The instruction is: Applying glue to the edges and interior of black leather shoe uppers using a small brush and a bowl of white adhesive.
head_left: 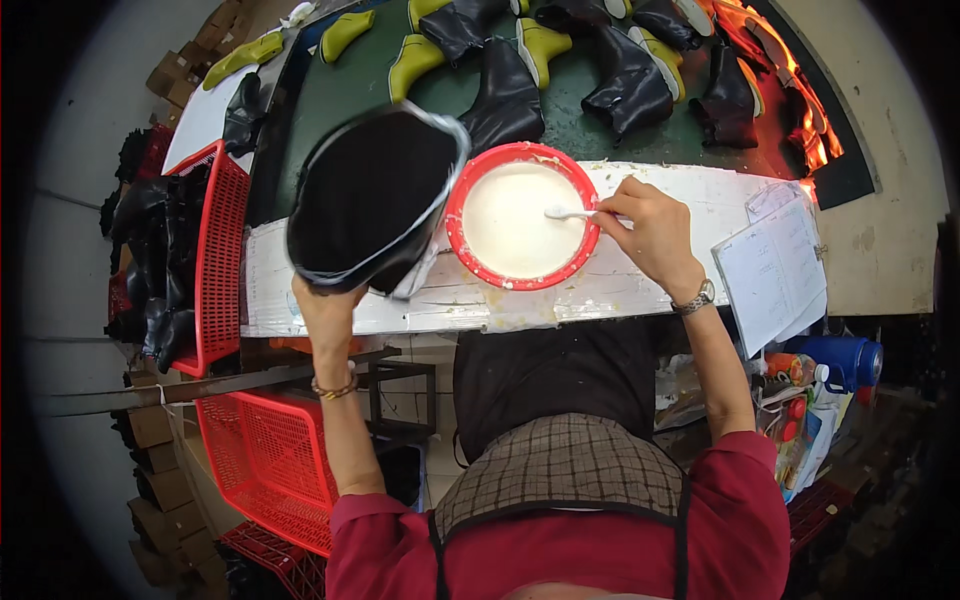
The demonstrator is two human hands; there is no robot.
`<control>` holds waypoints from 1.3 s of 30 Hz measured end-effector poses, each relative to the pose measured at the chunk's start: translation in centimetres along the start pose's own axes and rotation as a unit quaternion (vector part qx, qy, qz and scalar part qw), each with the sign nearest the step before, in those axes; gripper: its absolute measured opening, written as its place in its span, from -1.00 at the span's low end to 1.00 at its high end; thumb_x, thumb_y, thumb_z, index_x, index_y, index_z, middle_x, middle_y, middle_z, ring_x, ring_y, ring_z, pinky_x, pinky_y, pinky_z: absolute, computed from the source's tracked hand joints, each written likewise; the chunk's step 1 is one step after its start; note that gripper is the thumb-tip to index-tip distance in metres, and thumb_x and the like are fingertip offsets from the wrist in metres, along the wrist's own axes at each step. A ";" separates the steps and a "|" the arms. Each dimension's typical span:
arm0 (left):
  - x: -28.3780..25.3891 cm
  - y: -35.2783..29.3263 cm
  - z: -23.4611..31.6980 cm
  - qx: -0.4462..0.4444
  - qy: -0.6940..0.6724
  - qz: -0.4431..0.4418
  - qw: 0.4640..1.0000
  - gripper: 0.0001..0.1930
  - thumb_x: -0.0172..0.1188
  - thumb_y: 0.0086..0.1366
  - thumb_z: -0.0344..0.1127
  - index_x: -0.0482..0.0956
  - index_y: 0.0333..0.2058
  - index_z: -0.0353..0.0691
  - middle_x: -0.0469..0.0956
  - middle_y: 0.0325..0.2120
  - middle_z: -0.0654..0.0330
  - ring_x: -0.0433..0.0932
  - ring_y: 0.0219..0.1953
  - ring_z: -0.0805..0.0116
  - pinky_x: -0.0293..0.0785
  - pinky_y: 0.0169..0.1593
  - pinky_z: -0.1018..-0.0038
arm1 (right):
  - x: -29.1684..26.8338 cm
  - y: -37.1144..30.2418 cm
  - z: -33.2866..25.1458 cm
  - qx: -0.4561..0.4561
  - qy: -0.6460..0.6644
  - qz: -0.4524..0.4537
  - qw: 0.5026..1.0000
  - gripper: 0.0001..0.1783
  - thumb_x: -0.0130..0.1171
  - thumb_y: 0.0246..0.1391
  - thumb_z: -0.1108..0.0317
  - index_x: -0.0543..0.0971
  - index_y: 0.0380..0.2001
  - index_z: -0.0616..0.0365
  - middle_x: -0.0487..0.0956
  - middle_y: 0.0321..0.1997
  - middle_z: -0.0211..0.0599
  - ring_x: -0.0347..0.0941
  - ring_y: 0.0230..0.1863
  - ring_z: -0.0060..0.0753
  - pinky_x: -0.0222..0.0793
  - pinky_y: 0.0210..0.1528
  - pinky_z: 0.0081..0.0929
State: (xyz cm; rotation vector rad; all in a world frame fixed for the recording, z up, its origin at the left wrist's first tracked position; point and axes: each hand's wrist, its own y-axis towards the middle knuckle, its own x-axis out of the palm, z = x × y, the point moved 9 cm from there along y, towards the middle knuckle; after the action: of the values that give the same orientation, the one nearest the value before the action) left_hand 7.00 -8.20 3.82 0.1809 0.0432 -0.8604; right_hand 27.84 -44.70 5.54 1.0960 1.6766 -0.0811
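Note:
My left hand grips a black boot upper from below. The upper's wide opening, edged in white, faces me, and part of it is blurred. Most of my left fingers are hidden behind the upper. To the right of it, a red bowl with a spattered rim holds a thick white liquid. My right hand pinches a small white brush at the bowl's right rim. The brush's head lies over the white liquid, and whether it dips in I cannot tell.
Beyond the white work surface, a green belt carries several black boots and yellow-green shoe lasts. Orange light glows at its right end. Papers lie at the right edge. Red baskets stand left.

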 end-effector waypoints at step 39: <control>11.0 -8.9 -3.2 -0.391 -0.209 -0.378 0.813 -0.49 -0.05 -0.21 -0.82 0.52 -0.16 -0.53 0.41 -0.69 0.14 0.22 -0.80 0.54 -0.02 -0.73 0.55 | -2.6 8.1 -9.1 -0.220 0.216 -0.045 0.950 -0.85 0.46 0.07 0.19 0.79 -0.33 -0.04 0.65 -0.33 -0.55 0.52 -0.30 -0.53 0.16 -0.06 -0.45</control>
State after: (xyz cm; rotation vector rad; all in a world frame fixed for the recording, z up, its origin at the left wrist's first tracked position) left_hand 7.59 -21.55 -1.81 -0.8692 0.0560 -1.5897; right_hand 26.77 -36.77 15.02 0.7269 2.0052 0.4880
